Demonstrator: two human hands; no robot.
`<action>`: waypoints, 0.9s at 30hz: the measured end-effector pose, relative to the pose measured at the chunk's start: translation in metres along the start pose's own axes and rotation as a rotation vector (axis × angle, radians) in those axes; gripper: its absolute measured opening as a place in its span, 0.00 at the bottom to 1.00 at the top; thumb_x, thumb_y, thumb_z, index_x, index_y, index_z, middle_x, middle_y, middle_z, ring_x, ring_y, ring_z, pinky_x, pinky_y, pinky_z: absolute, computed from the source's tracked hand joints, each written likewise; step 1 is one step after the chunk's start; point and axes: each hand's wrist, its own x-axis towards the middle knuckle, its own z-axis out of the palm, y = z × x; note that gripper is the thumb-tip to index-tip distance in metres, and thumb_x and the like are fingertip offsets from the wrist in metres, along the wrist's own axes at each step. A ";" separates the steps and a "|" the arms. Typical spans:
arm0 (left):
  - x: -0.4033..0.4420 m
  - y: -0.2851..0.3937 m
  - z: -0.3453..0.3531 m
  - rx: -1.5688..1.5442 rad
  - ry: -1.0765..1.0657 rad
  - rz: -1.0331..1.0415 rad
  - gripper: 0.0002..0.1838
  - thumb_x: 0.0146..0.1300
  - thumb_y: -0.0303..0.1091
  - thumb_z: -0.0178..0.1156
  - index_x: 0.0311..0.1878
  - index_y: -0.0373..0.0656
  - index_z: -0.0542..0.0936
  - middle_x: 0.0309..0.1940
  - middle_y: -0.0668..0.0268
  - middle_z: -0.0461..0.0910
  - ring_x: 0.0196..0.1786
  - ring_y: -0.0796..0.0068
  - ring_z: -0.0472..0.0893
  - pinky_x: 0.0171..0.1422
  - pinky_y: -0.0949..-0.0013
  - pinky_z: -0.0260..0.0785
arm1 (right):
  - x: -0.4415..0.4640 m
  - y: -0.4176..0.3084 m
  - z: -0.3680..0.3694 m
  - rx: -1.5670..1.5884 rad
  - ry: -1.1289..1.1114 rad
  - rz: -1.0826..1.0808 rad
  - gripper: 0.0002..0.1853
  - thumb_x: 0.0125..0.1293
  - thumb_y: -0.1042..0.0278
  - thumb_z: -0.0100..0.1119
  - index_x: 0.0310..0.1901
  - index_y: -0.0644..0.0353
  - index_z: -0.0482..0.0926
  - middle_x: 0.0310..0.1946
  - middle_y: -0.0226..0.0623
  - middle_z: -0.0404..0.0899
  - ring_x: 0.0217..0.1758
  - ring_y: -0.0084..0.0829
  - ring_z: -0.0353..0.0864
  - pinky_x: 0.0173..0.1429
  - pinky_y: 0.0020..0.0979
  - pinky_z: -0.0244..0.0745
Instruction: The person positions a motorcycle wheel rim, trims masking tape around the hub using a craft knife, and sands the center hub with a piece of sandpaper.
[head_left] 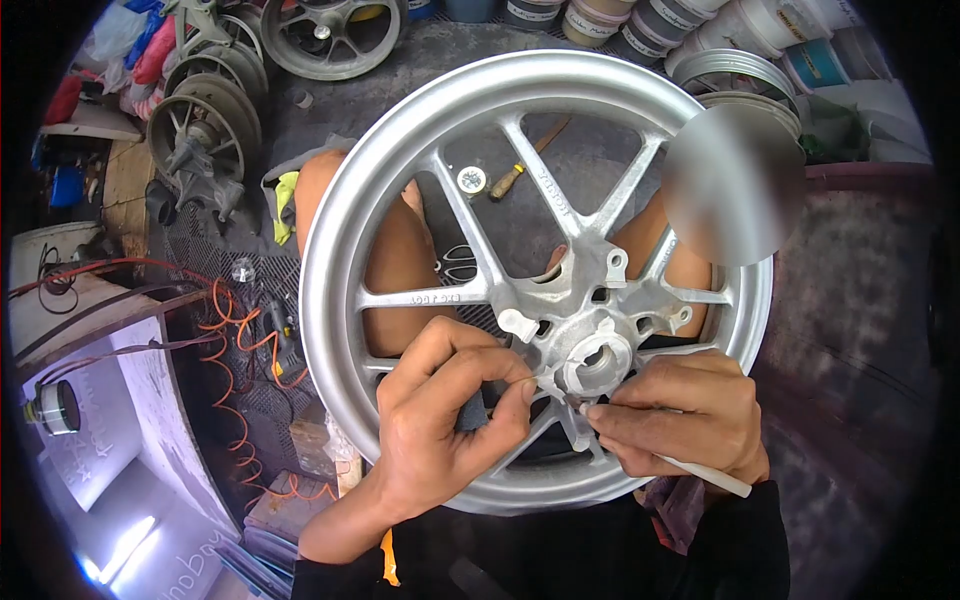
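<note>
A silver motorcycle wheel (335,240) lies across my lap, its spoked hub facing up. Pale strips that look like masking tape (590,375) cover the hub's centre and its bolt lugs. Beside the hub, my left hand (450,405) pinches thumb and forefinger together at its left edge; whatever is between the fingertips is too small to name. My right hand (685,415) is closed round a slim white pen-like tool (710,477), tip against a lug just below the hub. The tip itself is mostly hidden by the fingers.
On the floor beyond the wheel lie a yellow-handled tool (507,182), a tape roll (470,180) and scissors (459,262). Other wheels (205,125) stand at the upper left. Paint tubs (597,20) line the back. An orange coiled hose (235,400) runs down the left.
</note>
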 end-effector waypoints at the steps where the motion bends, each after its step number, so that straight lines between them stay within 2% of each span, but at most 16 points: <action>1: 0.000 0.000 0.000 -0.002 0.000 -0.001 0.08 0.52 0.20 0.70 0.36 0.35 0.83 0.33 0.61 0.77 0.33 0.70 0.80 0.37 0.69 0.73 | 0.000 0.000 -0.001 0.009 0.002 -0.005 0.08 0.49 0.80 0.74 0.32 0.63 0.86 0.24 0.32 0.78 0.22 0.25 0.80 0.24 0.26 0.73; 11: -0.001 -0.001 -0.001 -0.014 0.006 -0.011 0.08 0.52 0.19 0.69 0.36 0.35 0.83 0.33 0.61 0.78 0.35 0.69 0.81 0.38 0.70 0.74 | 0.002 -0.001 -0.001 0.024 -0.060 -0.013 0.09 0.48 0.80 0.73 0.32 0.63 0.86 0.24 0.32 0.77 0.22 0.25 0.79 0.23 0.27 0.73; 14: -0.003 0.001 -0.003 -0.013 0.016 -0.024 0.08 0.52 0.18 0.69 0.36 0.34 0.83 0.34 0.60 0.78 0.35 0.69 0.81 0.39 0.70 0.74 | 0.000 0.000 -0.002 -0.014 -0.185 -0.050 0.08 0.48 0.77 0.74 0.33 0.63 0.87 0.23 0.33 0.77 0.22 0.25 0.79 0.23 0.26 0.73; 17: -0.006 0.005 -0.011 -0.013 0.012 0.006 0.08 0.51 0.19 0.70 0.36 0.34 0.83 0.34 0.59 0.79 0.35 0.69 0.81 0.40 0.70 0.73 | 0.001 0.000 -0.025 0.059 -0.085 -0.114 0.09 0.50 0.70 0.75 0.32 0.63 0.87 0.23 0.32 0.78 0.21 0.25 0.78 0.23 0.25 0.72; 20: -0.011 0.008 -0.031 0.019 0.086 0.076 0.09 0.50 0.21 0.71 0.35 0.35 0.84 0.34 0.59 0.80 0.36 0.69 0.81 0.39 0.70 0.72 | -0.016 0.011 -0.036 0.221 0.235 -0.080 0.11 0.54 0.64 0.75 0.26 0.62 0.85 0.23 0.35 0.80 0.21 0.24 0.78 0.23 0.24 0.71; 22: -0.014 0.006 -0.047 0.063 0.210 0.079 0.07 0.53 0.25 0.70 0.34 0.36 0.83 0.34 0.59 0.80 0.35 0.69 0.79 0.40 0.69 0.69 | -0.029 0.027 -0.055 0.267 0.401 -0.098 0.12 0.62 0.61 0.72 0.32 0.63 0.84 0.28 0.38 0.80 0.21 0.24 0.77 0.23 0.23 0.72; 24: -0.019 0.006 -0.063 0.025 0.354 -0.051 0.08 0.56 0.29 0.69 0.35 0.34 0.82 0.35 0.59 0.79 0.38 0.70 0.76 0.44 0.71 0.67 | -0.057 0.041 -0.079 0.334 0.565 -0.022 0.13 0.67 0.62 0.68 0.44 0.64 0.82 0.32 0.38 0.75 0.25 0.24 0.76 0.24 0.22 0.72; 25: -0.024 -0.001 -0.077 0.080 0.378 -0.054 0.09 0.58 0.30 0.68 0.35 0.34 0.81 0.35 0.60 0.77 0.39 0.71 0.75 0.45 0.72 0.66 | -0.075 0.051 -0.093 0.374 0.638 0.011 0.15 0.68 0.62 0.67 0.49 0.64 0.79 0.33 0.36 0.73 0.27 0.24 0.76 0.25 0.22 0.73; 26: -0.024 -0.006 -0.087 0.035 0.438 -0.038 0.10 0.62 0.32 0.65 0.33 0.34 0.79 0.34 0.62 0.76 0.37 0.75 0.72 0.42 0.74 0.63 | -0.092 0.060 -0.105 0.413 0.712 0.045 0.18 0.70 0.63 0.65 0.54 0.64 0.77 0.34 0.34 0.70 0.29 0.24 0.75 0.27 0.22 0.74; 27: -0.024 -0.007 -0.097 -0.019 0.473 -0.074 0.10 0.64 0.32 0.64 0.32 0.35 0.78 0.33 0.64 0.75 0.35 0.77 0.70 0.41 0.75 0.61 | -0.105 0.067 -0.110 0.398 0.912 0.105 0.17 0.71 0.65 0.63 0.54 0.66 0.77 0.35 0.35 0.71 0.31 0.24 0.74 0.30 0.22 0.74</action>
